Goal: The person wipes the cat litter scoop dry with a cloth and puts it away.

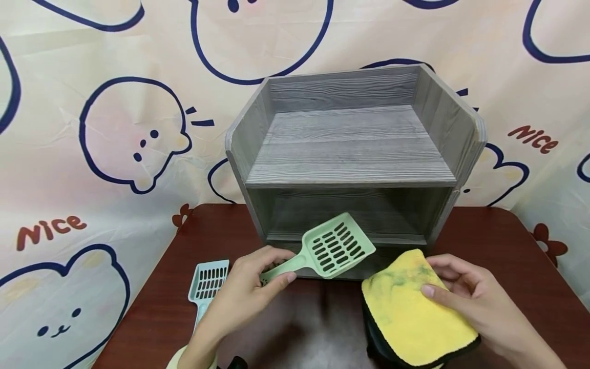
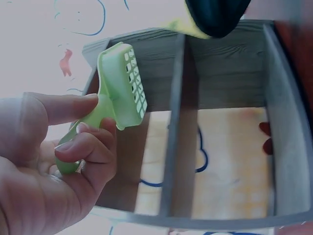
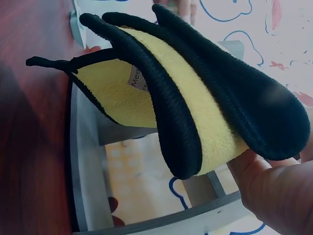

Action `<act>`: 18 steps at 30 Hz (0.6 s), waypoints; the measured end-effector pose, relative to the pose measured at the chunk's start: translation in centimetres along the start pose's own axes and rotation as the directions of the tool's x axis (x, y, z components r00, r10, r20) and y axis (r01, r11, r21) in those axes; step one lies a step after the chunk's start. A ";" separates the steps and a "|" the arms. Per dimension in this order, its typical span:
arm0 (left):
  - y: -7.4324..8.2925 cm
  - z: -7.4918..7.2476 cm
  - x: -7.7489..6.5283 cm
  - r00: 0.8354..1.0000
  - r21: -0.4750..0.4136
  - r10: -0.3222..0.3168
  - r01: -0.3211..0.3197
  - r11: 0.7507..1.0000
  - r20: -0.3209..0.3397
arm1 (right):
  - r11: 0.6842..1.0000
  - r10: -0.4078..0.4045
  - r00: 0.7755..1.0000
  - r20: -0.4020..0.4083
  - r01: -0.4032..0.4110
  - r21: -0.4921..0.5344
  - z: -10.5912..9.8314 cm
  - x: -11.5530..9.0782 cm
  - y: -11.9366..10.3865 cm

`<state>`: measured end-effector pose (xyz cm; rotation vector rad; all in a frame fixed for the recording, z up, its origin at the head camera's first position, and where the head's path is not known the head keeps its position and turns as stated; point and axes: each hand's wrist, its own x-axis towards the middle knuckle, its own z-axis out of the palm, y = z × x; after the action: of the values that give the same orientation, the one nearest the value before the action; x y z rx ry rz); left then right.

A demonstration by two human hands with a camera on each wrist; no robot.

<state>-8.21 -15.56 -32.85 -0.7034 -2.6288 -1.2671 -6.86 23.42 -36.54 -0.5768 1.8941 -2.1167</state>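
Note:
My left hand [image 1: 258,287] grips the handle of a green litter scoop [image 1: 338,246], its slotted head tilted up in front of the shelf's lower opening. In the left wrist view, thumb and curled fingers wrap the scoop's handle [image 2: 73,142]. On the right, my right hand [image 1: 479,302] pinches a folded cloth [image 1: 410,307], yellow on one side with stains and black on the other. The right wrist view shows the folds of the cloth [image 3: 190,98] with black edging and a small label. A light blue litter scoop [image 1: 209,282] lies on the table beyond my left wrist.
A grey wood-grain shelf unit [image 1: 350,148] stands at the back of the dark red-brown table [image 1: 152,312], with a walled top and an opening below. Behind it hangs a cartoon-printed curtain [image 1: 138,215]. A small black object [image 1: 237,363] shows at the bottom edge.

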 end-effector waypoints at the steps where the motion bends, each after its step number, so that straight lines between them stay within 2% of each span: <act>1: 0.2 -0.4 -0.2 1.000 0.000 -0.007 0.007 1.000 -0.003 | 1.000 0.005 1.000 -0.003 -0.005 0.003 -0.1 -0.2 0.1; 10: 3.0 -4.0 -1.1 0.996 0.008 -0.072 0.072 0.997 -0.044 | 0.997 0.078 0.996 -0.042 -0.077 0.016 -1.1 -1.5 0.9; 16: 4.9 -5.9 -1.3 0.989 -0.014 -0.136 0.136 0.991 -0.059 | 0.986 0.168 0.980 -0.107 -0.169 0.001 -1.3 -2.1 0.9; 18: 5.5 -6.4 -1.1 0.985 -0.030 -0.161 0.160 0.987 -0.064 | 0.984 0.177 0.976 -0.130 -0.180 -0.014 -1.3 -2.2 0.7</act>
<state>-5.15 -17.99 -25.27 -0.4517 -2.6659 -1.3418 -5.51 25.41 -37.66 -0.2691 1.9616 -2.0607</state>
